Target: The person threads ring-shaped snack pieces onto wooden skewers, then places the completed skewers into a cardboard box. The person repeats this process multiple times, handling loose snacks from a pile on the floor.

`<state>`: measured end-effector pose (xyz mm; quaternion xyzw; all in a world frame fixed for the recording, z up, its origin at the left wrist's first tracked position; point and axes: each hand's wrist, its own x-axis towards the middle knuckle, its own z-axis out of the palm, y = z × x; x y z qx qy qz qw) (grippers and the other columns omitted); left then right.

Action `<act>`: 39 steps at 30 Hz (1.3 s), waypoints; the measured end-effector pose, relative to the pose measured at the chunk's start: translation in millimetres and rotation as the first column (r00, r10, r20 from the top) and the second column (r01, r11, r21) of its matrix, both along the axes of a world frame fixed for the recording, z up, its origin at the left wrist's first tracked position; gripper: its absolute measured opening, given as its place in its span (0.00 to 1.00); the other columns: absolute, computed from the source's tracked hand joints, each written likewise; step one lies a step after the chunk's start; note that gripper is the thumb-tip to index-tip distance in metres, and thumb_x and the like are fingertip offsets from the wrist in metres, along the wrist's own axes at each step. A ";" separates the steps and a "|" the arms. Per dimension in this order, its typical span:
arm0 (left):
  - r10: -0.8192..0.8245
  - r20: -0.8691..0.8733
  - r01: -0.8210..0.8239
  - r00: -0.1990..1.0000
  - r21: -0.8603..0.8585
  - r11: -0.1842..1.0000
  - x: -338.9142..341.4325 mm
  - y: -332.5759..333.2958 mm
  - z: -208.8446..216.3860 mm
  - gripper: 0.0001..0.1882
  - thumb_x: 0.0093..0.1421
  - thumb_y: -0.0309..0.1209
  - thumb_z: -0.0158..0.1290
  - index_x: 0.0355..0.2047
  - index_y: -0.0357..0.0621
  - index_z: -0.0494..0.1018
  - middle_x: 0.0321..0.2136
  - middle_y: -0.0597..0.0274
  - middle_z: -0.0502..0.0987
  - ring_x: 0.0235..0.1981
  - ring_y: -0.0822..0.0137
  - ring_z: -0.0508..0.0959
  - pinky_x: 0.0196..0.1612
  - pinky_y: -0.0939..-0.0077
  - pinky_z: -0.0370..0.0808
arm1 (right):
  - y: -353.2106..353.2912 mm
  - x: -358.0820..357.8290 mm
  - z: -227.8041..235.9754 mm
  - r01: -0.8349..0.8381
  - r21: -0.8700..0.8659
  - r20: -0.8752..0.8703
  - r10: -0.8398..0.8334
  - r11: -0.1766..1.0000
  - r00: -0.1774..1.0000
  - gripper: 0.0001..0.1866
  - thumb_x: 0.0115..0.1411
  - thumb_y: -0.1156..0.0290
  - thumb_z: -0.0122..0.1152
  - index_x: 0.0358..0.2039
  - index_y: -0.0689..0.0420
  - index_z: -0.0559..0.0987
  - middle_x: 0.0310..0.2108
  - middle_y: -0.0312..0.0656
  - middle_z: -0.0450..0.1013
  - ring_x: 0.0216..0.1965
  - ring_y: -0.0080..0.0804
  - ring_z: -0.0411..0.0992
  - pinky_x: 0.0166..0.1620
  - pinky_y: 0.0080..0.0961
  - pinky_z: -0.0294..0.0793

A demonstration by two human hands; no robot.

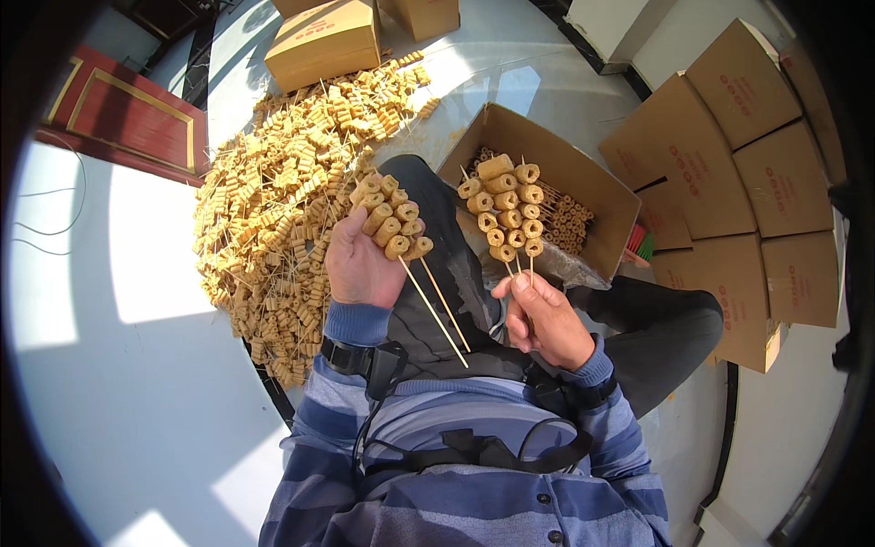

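My left hand [363, 270] is closed around the food end of two skewers [394, 219], threaded with tan, hollow, roll-shaped pieces. Their bare sticks point down to the right. To the right, my right hand [547, 319] pinches the bare stick ends of three more skewers [507, 211], fanned upright with their rolls at the top. Behind these stands an open cardboard box [597, 173] holding many similar skewers [567, 223], partly hidden by the ones I hold. On my left a large heap of skewers [273, 246] lies on the floor.
Closed cardboard boxes [711, 173] are stacked at the right, and another carton [324, 46] stands behind the heap. My bent legs [656, 337] lie beneath my hands. A red panel with gold trim [137, 114] is at the far left. Something red and green [641, 244] sits beside the open box.
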<state>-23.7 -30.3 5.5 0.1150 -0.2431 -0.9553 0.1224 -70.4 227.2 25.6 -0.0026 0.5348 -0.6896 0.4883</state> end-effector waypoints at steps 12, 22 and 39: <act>-0.071 -0.019 0.073 0.997 0.169 0.983 -8.3 59.8 9.9 0.37 0.61 0.37 0.43 0.70 0.39 0.54 0.66 0.48 0.62 0.66 0.48 0.65 0.67 0.50 0.63 | -2.7 0.5 -3.9 -0.080 -0.172 0.182 0.111 0.982 0.977 0.20 0.77 0.53 0.35 0.43 0.55 0.70 0.14 0.32 0.58 0.13 0.20 0.51 0.18 0.19 0.55; -0.233 -0.040 0.236 0.972 0.227 0.945 2.6 63.5 -10.0 0.41 0.59 0.49 0.54 0.66 0.35 0.58 0.59 0.42 0.69 0.58 0.40 0.72 0.61 0.44 0.71 | -1.2 -1.1 -9.3 -0.255 -0.207 0.186 0.294 0.944 0.938 0.21 0.76 0.51 0.35 0.48 0.56 0.69 0.14 0.35 0.65 0.12 0.20 0.61 0.16 0.17 0.58; -0.267 -0.123 0.283 0.956 0.142 0.949 -5.0 55.6 -8.1 0.51 0.54 0.51 0.59 0.68 0.31 0.52 0.61 0.36 0.66 0.59 0.39 0.72 0.59 0.44 0.73 | -5.9 1.6 9.9 -0.437 -0.005 0.051 0.437 0.899 0.898 0.29 0.76 0.48 0.32 0.60 0.59 0.65 0.22 0.39 0.74 0.22 0.25 0.75 0.28 0.21 0.77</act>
